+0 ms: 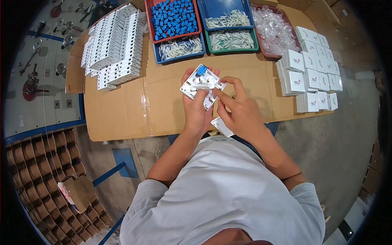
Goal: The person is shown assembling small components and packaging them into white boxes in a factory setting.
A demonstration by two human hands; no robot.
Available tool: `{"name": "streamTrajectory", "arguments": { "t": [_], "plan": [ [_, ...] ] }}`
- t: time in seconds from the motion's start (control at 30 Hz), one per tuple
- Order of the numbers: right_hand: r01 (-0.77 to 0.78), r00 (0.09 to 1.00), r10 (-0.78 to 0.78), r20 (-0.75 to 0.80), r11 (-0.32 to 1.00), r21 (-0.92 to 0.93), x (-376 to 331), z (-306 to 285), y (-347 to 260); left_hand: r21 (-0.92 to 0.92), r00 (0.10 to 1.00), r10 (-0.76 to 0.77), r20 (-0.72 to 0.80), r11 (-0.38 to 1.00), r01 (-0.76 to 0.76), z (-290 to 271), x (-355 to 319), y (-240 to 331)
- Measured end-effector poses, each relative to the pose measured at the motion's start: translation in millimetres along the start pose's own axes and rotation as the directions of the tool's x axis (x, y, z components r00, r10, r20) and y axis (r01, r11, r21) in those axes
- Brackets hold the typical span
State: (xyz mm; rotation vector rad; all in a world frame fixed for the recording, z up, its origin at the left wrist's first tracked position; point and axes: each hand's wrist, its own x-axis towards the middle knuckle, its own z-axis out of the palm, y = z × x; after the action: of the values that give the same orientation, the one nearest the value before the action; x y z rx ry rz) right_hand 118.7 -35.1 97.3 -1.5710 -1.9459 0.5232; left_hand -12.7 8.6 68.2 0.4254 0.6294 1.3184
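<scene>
My left hand is closed round an opened white plastic housing, its thumb lying across the inside. A small blue block sits at the housing's far end, with a white piece across its middle. My right hand reaches in from the right, fingers bent, the index fingertip touching the housing's inside. Whatever small part its fingertips may pinch is hidden. Below that hand a flat white plastic cover sticks out; whether the palm holds it, I cannot tell.
Cardboard covers the table. At the far side stand a red tray of blue blocks, trays of white pieces and a bin of clear plastic parts. White housings are stacked left, white boxes right. A cardboard divider lies lower left.
</scene>
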Motion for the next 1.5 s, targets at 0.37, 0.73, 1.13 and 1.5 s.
{"name": "streamTrajectory", "arguments": {
  "t": [0.37,0.73,1.13,1.5],
  "plan": [
    [0.064,0.978,0.007,-0.209,0.941,0.332,2.5,-11.8,13.6,0.015,0.994,-0.101,0.05,0.995,0.101,-3.4,-3.3,2.5],
    [-0.647,0.703,0.534,0.47,0.204,0.735,-68.0,25.0,102.0,-0.237,0.921,-0.37,0.124,0.89,0.389,-50.3,13.3,5.7],
    [-0.254,0.752,0.568,0.335,-0.22,0.942,-50.6,20.1,114.2,-0.204,0.92,-0.318,0.23,0.908,0.365,-60.2,12.7,-1.8],
    [-0.158,0.84,0.44,0.318,-0.363,0.918,-28.1,19.9,96.7,-0.087,0.92,-0.368,0.135,0.921,0.381,-44.2,8.9,-7.4]
  ]
}}
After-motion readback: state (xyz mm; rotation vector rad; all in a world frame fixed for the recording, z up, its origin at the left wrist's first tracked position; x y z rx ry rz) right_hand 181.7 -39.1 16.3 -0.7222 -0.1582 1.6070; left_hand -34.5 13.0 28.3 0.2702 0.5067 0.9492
